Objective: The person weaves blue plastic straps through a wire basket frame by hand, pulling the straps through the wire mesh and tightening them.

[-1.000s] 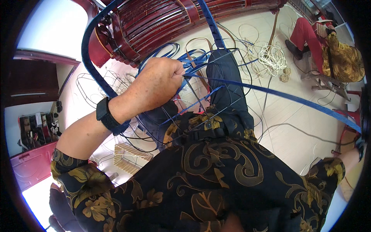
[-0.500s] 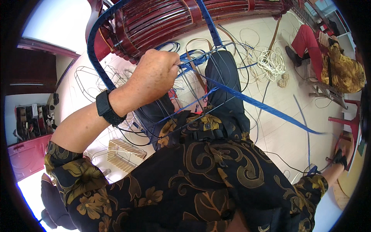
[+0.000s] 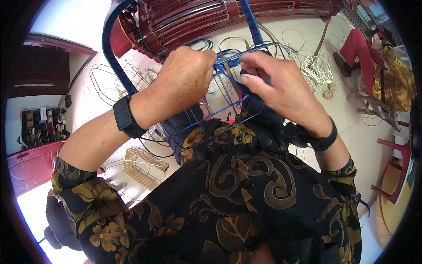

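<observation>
Wire frame (image 3: 223,108): held over the lap, tilted, between the two hands; blue strip is wound on part of it.
Handle (image 3: 115,66): wrapped in blue, looped above the frame, cut off by the top edge of the view.
Blue strap (image 3: 231,80): seen angled across the frame, between the left fist and the right thumb.
Left hand (image 3: 187,72): fingers curled together, clamped on the frame's upper rim; whether strap is pinched too is hidden.
Right hand (image 3: 283,83): thumb and forefinger held apart, placed just beside the rim and strap; contact can't be told.
Wrists: a black band (image 3: 127,118) is worn on the left, another on the right.
Floor beyond: blue strap coils are laid near the dark red slatted bench (image 3: 198,22); a tangle of cream cord (image 3: 316,72) is seen to their right, with balls of twine (image 3: 329,93) just beside it.
Floor left: a small slatted wooden frame (image 3: 137,177) is set near the left elbow.
Far right: a low wooden stool (image 3: 378,107) is occupied by another person (image 3: 389,72); a red stool (image 3: 395,147) is placed nearer.
Far left: a shoe rack (image 3: 41,127) is stood by the wall.
</observation>
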Motion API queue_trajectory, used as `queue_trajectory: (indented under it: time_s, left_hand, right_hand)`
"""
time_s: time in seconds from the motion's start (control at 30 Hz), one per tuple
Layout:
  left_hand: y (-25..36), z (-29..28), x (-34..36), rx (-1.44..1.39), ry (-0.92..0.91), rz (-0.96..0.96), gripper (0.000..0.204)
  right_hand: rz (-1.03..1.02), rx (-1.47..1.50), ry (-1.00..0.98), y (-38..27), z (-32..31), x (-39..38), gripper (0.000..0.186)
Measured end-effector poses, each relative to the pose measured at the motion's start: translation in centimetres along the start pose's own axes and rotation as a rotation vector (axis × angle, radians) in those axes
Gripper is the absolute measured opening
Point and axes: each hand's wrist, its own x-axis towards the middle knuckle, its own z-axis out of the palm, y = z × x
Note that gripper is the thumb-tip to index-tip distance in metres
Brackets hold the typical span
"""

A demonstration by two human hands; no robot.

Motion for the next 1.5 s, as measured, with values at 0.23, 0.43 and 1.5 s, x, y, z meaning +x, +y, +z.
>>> queue_trajectory:
  time_s: [0.23, 0.43, 1.5]
  left_hand:
    - [-0.3, 0.3, 0.0, 0.02, 0.038, 0.059, 0.008]
    - [-0.4, -0.3, 0.1, -0.093, -0.021, 0.056, 0.008]
    - [0.1, -1.4, 1.1, -0.396, -0.389, -0.363, 0.017]
  right_hand:
    - [-0.331, -0.344, 0.238, -0.1, 2.8, -0.1, 0.02]
    - [-0.367, -0.263, 0.139, 1.2, 3.4, 0.1, 0.02]
    - [0.073, 0.07, 0.058, -0.2, 4.6, 0.1, 0.021]
